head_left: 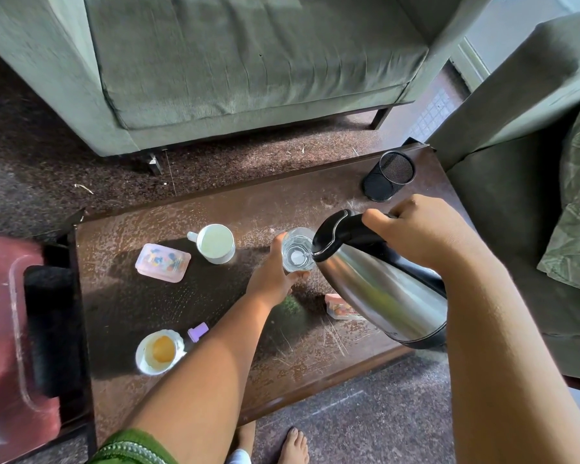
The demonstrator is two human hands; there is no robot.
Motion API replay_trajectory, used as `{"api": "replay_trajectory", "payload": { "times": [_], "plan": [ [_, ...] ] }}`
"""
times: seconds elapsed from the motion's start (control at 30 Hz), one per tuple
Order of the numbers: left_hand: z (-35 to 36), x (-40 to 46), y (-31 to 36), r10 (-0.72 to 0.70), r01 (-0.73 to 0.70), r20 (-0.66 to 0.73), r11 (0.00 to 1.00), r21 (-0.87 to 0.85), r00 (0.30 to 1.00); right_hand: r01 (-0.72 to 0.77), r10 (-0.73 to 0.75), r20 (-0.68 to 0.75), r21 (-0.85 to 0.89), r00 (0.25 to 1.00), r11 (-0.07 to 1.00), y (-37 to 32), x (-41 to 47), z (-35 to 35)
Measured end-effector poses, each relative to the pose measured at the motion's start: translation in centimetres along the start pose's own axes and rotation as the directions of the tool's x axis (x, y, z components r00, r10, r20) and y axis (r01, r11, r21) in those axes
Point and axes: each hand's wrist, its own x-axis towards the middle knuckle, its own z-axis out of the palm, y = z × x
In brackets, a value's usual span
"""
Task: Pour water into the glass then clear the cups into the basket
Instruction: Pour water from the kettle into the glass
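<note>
the pouring step is in hand. the right hand (426, 236) is clenched around the black handle of a steel kettle (379, 283), tipped so its spout hangs over the rim of the glass (297, 251). the left hand (275, 274) steadies the glass from the near side, its fingers (278, 241) wrapped around the wall. the glass stands upright near the middle of the table (215, 306), clear and faceted, seemingly with some water in it; no stream can be made out. next, judging by the task, the kettle needs righting and setting down, then the two cups cleared: a white mug (215, 244) beyond and a cup with orange dregs (159, 351) at the near edge. no basket is clearly identifiable.
</note>
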Motion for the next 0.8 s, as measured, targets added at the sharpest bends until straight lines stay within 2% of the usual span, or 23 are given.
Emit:
{"api": "replay_trajectory", "payload": {
  "times": [0.8],
  "plan": [
    [-0.06,-0.17,0.0,0.004,-0.004,-0.007,1.0,0.0,1.0,-0.029,0.029,0.017,-0.019,0.999,0.999,-0.79,0.51,-0.2]
  ]
}}
